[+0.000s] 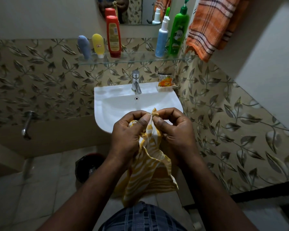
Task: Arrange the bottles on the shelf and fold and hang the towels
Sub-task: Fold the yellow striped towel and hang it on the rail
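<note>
On glass shelf (137, 58), five bottles (113, 36), left hand (128, 132), right hand (175, 129) pinching towel (148, 167)

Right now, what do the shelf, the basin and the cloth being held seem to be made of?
The shelf looks like clear glass: wall tiles show through it. The basin seems glazed white ceramic, smooth and glossy. The yellow striped towel is probably thin woven cotton: it hangs limp and creased.
</note>
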A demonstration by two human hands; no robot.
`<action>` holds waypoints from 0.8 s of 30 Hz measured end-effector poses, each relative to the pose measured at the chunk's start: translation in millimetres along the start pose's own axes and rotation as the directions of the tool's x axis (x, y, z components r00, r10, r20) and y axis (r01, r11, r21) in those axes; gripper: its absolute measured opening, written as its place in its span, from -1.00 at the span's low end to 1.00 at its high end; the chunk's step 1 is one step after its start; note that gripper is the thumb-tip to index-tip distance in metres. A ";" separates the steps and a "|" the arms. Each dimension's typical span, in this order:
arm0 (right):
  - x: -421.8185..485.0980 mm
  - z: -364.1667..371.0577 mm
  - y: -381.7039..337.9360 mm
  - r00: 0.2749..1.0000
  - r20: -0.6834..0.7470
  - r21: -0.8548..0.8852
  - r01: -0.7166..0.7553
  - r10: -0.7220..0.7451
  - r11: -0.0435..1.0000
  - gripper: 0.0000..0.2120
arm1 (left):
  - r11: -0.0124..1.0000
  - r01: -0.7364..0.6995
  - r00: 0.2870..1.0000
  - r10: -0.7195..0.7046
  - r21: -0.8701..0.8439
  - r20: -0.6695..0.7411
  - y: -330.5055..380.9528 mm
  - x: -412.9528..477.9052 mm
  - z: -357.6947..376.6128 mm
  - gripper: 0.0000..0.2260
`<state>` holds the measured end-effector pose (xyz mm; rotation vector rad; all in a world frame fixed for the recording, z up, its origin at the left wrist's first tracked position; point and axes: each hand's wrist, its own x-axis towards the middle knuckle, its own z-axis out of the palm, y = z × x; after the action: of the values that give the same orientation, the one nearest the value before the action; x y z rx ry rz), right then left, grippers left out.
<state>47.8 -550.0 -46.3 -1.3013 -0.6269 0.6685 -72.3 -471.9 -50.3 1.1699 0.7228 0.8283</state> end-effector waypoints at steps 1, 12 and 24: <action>-0.1 -0.9 -1.5 1.000 0.007 -0.014 0.008 -0.008 1.000 -0.92 | 1.000 0.006 1.000 -0.006 0.002 0.009 0.2 0.0 -0.3 -0.91; 5.0 -8.9 -6.6 0.995 -0.053 -0.280 0.064 -0.082 0.958 -0.94 | 0.995 -0.069 0.993 0.062 0.069 0.100 7.4 5.9 -0.8 -0.94; 16.8 -17.9 -9.6 0.933 -0.230 -0.447 0.151 -0.276 0.882 -0.88 | 0.379 -0.239 0.946 0.300 0.894 0.126 -26.2 34.9 -26.4 -0.79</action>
<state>73.1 -550.4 -39.0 -1.6646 -0.6862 0.1483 -71.9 -433.8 -84.1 2.3340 1.1049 0.7246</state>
